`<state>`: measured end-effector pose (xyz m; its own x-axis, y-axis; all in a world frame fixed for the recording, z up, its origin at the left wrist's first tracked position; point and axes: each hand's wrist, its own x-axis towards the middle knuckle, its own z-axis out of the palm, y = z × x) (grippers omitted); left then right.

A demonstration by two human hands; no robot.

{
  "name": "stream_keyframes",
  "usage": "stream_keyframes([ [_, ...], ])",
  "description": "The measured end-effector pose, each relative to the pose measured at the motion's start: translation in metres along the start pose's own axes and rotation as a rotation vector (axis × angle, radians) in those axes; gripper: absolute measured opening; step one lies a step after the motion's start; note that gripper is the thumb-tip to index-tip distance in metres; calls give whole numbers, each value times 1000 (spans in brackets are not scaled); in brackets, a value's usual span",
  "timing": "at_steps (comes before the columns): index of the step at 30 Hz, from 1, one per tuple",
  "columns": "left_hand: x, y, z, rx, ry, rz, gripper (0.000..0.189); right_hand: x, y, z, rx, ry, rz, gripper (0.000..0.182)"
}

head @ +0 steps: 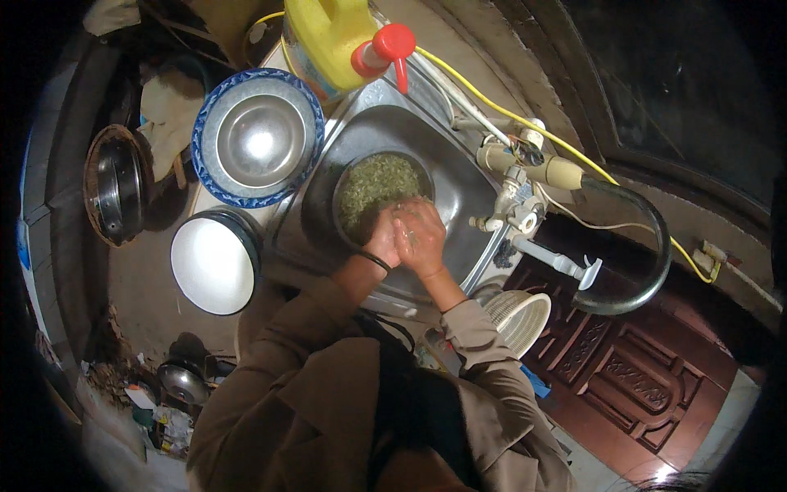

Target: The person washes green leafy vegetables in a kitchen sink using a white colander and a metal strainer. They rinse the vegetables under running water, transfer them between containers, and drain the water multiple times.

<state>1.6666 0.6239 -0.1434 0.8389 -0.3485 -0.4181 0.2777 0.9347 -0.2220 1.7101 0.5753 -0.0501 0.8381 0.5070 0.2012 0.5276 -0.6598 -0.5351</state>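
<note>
My left hand and my right hand are pressed together over the near edge of a round metal bowl. Wet bits of chopped greens show between and on the fingers, while the inside of the clasp is hidden. More chopped greens fill the bowl, which rests in a stainless steel sink. A dark band circles my left wrist.
Left of the sink stand a blue-rimmed basin with a metal bowl in it, and a white bowl. A yellow jug with a red pump is behind. Faucet pipes, a black hose and a plastic strainer are at right.
</note>
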Motion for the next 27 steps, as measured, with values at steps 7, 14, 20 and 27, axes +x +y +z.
stream_keyframes([
  [7,13,-10,-42,-101,93,-59,45,2,6,9,36,-54,14,11],
  [14,8,-17,-48,-122,116,9,44,-1,6,13,49,-87,-29,8],
  [20,10,-24,-63,-102,103,-16,45,-2,3,14,41,-95,-21,8],
  [27,-14,-2,-16,-56,175,-43,45,-6,2,12,8,-99,-25,8],
])
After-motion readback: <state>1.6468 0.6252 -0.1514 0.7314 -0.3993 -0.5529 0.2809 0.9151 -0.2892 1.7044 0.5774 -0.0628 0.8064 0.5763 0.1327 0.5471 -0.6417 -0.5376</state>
